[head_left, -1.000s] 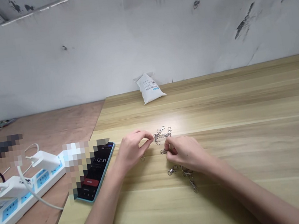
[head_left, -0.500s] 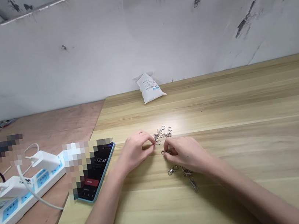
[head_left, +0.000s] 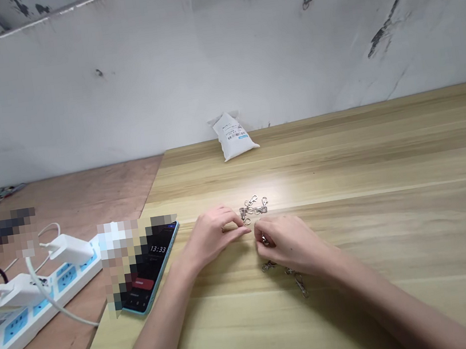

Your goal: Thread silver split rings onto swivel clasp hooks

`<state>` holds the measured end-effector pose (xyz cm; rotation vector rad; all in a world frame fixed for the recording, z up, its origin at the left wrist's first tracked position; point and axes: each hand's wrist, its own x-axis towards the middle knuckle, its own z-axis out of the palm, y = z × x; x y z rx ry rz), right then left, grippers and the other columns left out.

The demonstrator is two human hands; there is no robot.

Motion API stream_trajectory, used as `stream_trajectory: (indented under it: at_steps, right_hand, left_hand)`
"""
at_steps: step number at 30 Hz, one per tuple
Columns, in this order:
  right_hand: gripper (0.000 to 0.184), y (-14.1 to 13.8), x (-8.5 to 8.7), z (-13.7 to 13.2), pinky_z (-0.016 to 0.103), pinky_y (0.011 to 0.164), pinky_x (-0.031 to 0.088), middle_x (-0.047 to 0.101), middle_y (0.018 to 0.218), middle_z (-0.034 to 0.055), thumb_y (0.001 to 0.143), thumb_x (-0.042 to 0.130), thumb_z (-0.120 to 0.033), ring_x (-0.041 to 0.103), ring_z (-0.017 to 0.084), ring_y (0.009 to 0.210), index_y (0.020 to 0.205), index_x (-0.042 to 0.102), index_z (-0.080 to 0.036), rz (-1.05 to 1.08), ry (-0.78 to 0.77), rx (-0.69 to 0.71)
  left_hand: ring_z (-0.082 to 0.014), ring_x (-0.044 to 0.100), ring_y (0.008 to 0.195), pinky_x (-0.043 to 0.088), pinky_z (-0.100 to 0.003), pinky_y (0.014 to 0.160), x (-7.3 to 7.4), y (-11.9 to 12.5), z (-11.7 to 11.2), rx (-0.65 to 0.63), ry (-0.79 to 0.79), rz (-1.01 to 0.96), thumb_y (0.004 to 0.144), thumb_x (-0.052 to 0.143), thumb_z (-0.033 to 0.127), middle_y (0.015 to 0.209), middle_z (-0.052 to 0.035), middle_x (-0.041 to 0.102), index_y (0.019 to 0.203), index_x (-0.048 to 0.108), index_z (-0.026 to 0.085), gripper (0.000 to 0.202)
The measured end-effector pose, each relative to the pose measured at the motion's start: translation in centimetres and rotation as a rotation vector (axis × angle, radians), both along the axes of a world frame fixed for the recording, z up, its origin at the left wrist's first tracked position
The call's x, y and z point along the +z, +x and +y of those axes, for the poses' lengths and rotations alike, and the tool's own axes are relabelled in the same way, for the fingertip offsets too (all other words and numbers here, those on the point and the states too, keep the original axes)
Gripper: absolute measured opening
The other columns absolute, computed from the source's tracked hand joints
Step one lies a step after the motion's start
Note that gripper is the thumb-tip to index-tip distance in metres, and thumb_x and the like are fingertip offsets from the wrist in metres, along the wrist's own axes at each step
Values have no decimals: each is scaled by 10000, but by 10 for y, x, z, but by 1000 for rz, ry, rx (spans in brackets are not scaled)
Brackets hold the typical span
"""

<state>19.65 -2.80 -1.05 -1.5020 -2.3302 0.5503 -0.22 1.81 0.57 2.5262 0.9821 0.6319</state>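
My right hand (head_left: 286, 242) is closed on a silver swivel clasp (head_left: 265, 240), which shows partly between the curled fingers. To its left, my left hand (head_left: 215, 236) rests by the table with thumb and forefinger apart and nothing visible between them. Just past the left fingertips lies a small pile of silver swivel clasps with rings (head_left: 259, 210). Nearer to me, below the right hand, another clasp (head_left: 267, 265) and a few more clasps (head_left: 301, 286) lie on the wood, partly hidden by the hand.
A white labelled packet (head_left: 234, 137) sits against the wall at the back of the wooden table (head_left: 368, 178). Left of my left forearm lies a phone (head_left: 154, 266) showing a timer. A power strip (head_left: 58, 291) with chargers and white cables occupies the lower brown surface (head_left: 108, 186).
My right fingers have curled in and a clasp now shows inside them. The left thumb has stretched out to the right, away from the forefinger. The piled clasps have stayed put.
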Motion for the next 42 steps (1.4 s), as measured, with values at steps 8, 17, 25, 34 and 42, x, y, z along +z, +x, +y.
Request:
stream_trajectory:
  at_steps: [8, 17, 25, 34, 42]
  right_hand:
    - [216, 7, 1, 4, 239, 542, 204, 634, 774, -13, 767, 514, -120, 477, 120, 622, 956, 563, -211, 19, 14, -11]
    - [378, 11, 8, 4, 225, 568, 233, 642, 898, 8, 706, 522, -45, 493, 119, 664, 1043, 589, -203, 2, -99, 27]
    - [313, 12, 3, 5, 228, 561, 245, 642, 856, 13, 706, 540, -43, 514, 127, 675, 945, 651, -213, 0, -70, 38]
    - [227, 13, 5, 9, 225, 560, 320, 645, 777, -10, 789, 560, -51, 529, 110, 635, 878, 679, -222, 108, 13, 58]
    - [152, 17, 0, 16, 215, 590, 360, 659, 745, -15, 816, 581, -74, 542, 102, 622, 814, 668, -198, 213, 40, 33]
  left_hand:
    - [-180, 633, 820, 472, -298, 727, -1, 2, 0, 38, 69, -18, 909, 607, 258, 855, -34, 719, 906, 731, 209, 134]
    - [-171, 646, 842, 483, -309, 777, 1, 4, -2, 90, -99, -158, 838, 685, 184, 859, -14, 725, 771, 686, 196, 67]
    - [-173, 647, 880, 493, -313, 801, -1, 5, -3, 170, -93, -132, 862, 641, 173, 893, -8, 719, 851, 683, 203, 53]
    - [-177, 688, 864, 532, -322, 802, 0, 6, -2, 204, -108, -184, 857, 652, 175, 919, -21, 747, 931, 712, 210, 102]
    - [-179, 677, 845, 505, -328, 807, 2, 4, -2, 221, -129, -165, 837, 683, 190, 879, -6, 749, 845, 720, 212, 43]
